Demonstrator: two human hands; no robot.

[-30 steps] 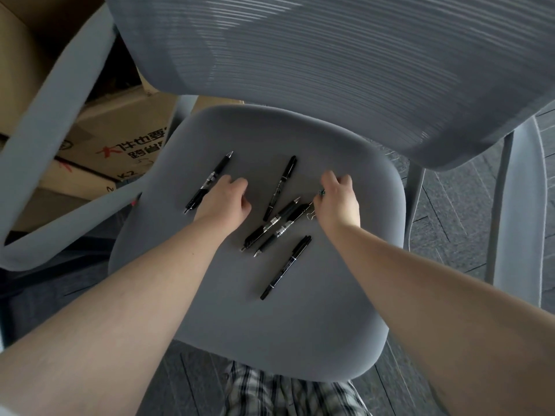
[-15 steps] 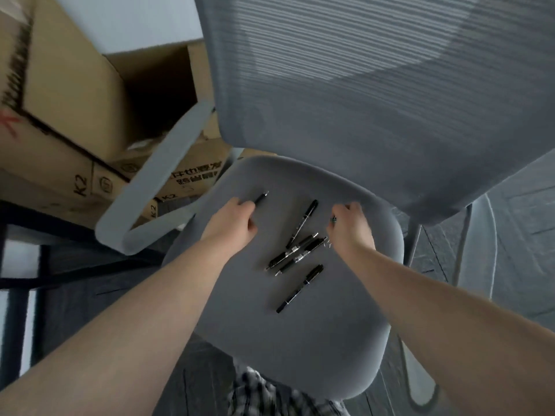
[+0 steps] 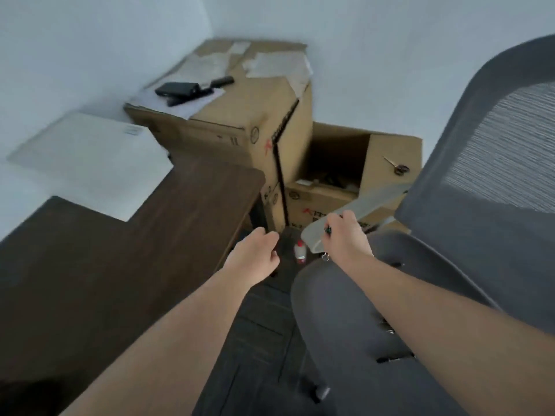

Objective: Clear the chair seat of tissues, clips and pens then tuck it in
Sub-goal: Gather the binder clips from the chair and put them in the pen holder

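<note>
I am looking past both arms toward the desk [image 3: 114,250] on the left. My left hand [image 3: 255,256] is hanging over the floor by the desk's edge, fingers curled loosely inward; I cannot tell whether it is holding anything. My right hand [image 3: 345,238] is closing its fingers on a metal clip [image 3: 325,257], which is dangling below the fist in front of the armrest [image 3: 360,205]. Pens [image 3: 393,359] are lying on the chair seat [image 3: 339,325] near my right forearm. Cardboard boxes [image 3: 255,127] are standing far behind.
</note>
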